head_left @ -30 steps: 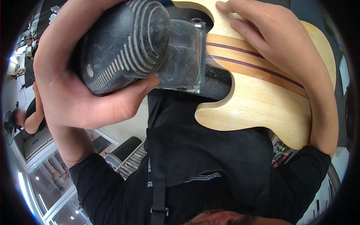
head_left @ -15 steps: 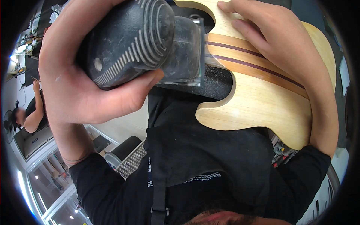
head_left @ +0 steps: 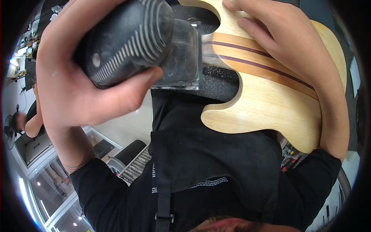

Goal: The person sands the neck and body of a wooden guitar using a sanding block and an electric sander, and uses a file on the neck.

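Observation:
My left hand [head_left: 79, 94] is closed around a black electric sander [head_left: 123, 50] with a ribbed grip, its thumb along the near side. The sander's flat pad edge stands over the neck of a guitar body [head_left: 266, 104], just left of the cutaways. What lies beneath the pad is hidden. The body is pale wood with brown and dark purple stripes along its middle. My right hand [head_left: 276, 29] lies on its upper part, fingers stretched out and pointing left, with the forearm across the wood.
Under the guitar is a black, dusty work surface [head_left: 222, 83]. My black apron [head_left: 216, 154] touches its near edge. Behind me at left stand a cylindrical black object [head_left: 133, 150] and a slatted grille. Another person [head_left: 33, 121] is at the far left.
My left hand and the sander have shifted slightly left along the neck, away from the body. My right hand and the guitar body have stayed nearly in place.

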{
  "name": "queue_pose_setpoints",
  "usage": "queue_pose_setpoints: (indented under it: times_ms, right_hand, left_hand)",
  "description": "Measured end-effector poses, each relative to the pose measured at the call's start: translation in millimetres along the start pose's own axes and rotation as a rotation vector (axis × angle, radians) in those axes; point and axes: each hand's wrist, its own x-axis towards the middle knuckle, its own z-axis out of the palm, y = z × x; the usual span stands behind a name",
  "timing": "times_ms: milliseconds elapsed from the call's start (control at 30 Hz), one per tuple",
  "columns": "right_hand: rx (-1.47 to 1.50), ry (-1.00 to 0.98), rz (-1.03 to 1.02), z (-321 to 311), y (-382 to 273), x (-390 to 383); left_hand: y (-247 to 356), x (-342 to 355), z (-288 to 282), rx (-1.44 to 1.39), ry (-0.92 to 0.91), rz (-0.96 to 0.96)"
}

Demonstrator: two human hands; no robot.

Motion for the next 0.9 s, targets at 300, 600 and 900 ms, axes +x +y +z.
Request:
queue_pose_setpoints:
  times_ms: [300, 600, 900]
  right_hand:
    - [-0.037, -0.048, 0.007, -4.5, -2.8, 4.8]
    - [-0.109, 0.066, -0.031, -9.2, -20.6, 2.3]
    - [-0.082, 0.006, 0.011, -9.8, -14.5, -2.6]
  left_hand:
    - [-4.6, -6.6, -2.1, -0.024, 0.007, 0.002]
    - [-8.5, -7.5, -4.6, -0.027, 0.012, 0.000]
    - [-7.2, -1.4, -0.7, -0.028, -0.003, -0.004]
